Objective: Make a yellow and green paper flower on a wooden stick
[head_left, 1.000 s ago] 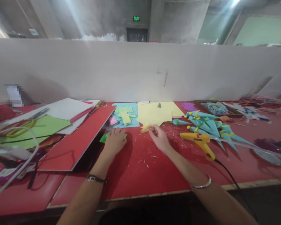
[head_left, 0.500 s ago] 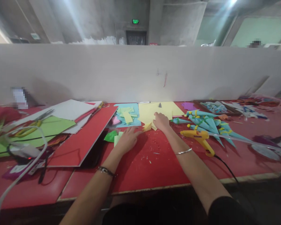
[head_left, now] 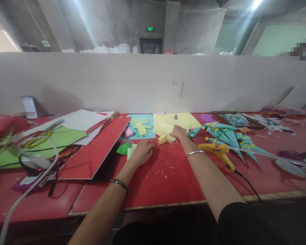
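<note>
My left hand (head_left: 142, 152) rests on the red table, fingers a little bent and apart, holding nothing that I can see. Under its outer side lies a pale green paper strip (head_left: 130, 152), with a bright green piece (head_left: 123, 148) beside it. My right hand (head_left: 180, 131) reaches further forward, its fingers curled in at the near edge of yellow paper sheets (head_left: 163, 128); whatever is between the fingertips is hidden. Between the hands sits a folded yellow paper piece (head_left: 162, 139). A small dark grey triangle (head_left: 175, 116) lies on the yellow sheets.
A yellow glue gun (head_left: 216, 151) lies right of my right forearm, before several blue paper cones (head_left: 226, 134). Cut strips (head_left: 141, 127) lie on blue paper. At left are a red board (head_left: 97, 149), scissors (head_left: 39, 139) and a white cable (head_left: 28, 183). A white partition (head_left: 112, 81) stands behind.
My right hand's fingers have drawn in and curled at the yellow paper's near edge, uncovering more yellow pieces. My left hand has barely moved. The whole view has shifted slightly.
</note>
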`<move>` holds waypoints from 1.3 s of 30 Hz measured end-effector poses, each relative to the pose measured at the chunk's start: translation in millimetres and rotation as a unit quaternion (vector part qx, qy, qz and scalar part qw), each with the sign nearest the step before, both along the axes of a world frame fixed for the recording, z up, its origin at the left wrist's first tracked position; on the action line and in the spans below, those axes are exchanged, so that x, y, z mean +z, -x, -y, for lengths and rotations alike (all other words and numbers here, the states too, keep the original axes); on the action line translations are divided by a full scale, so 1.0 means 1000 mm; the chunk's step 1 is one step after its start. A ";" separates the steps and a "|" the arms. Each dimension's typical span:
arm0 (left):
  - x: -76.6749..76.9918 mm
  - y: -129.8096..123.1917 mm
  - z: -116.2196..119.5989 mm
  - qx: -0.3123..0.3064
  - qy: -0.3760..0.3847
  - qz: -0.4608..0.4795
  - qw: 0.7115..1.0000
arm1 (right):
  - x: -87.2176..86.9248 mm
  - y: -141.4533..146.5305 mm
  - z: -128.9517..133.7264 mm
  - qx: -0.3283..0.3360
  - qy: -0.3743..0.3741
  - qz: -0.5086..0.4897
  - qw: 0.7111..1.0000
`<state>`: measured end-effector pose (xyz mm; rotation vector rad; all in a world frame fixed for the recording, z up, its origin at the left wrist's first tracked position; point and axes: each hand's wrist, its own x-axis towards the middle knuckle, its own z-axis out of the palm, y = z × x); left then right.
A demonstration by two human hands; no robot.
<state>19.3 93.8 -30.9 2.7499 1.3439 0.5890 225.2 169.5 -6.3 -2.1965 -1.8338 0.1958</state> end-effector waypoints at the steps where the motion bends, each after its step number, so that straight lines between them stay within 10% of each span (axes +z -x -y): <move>1: 0.000 0.000 0.000 0.002 -0.002 0.000 1.000 | 0.002 0.001 0.002 0.006 -0.012 -0.001 1.000; 7: 0.001 -0.001 -0.001 0.010 -0.038 0.005 0.999 | 0.040 0.000 0.026 0.054 -0.139 -0.005 0.989; 12: 0.007 -0.004 0.000 0.059 -0.065 0.042 0.995 | 0.063 -0.004 0.080 0.162 -0.343 -0.140 0.915; 20: 0.022 -0.006 0.007 0.097 -0.083 0.279 0.952 | -0.003 -0.022 0.175 0.225 -0.085 -0.268 0.933; 24: 0.028 -0.014 0.026 -0.014 0.006 0.158 0.987 | -0.026 -0.038 0.202 0.267 -0.069 -0.173 0.945; 32: 0.004 -0.011 0.064 -0.136 0.127 -0.065 0.980 | -0.019 -0.047 0.211 0.359 -0.086 0.043 0.929; 39: 0.004 -0.007 0.068 -0.137 0.149 -0.059 0.977 | -0.012 -0.057 0.180 0.447 -0.001 -0.082 0.891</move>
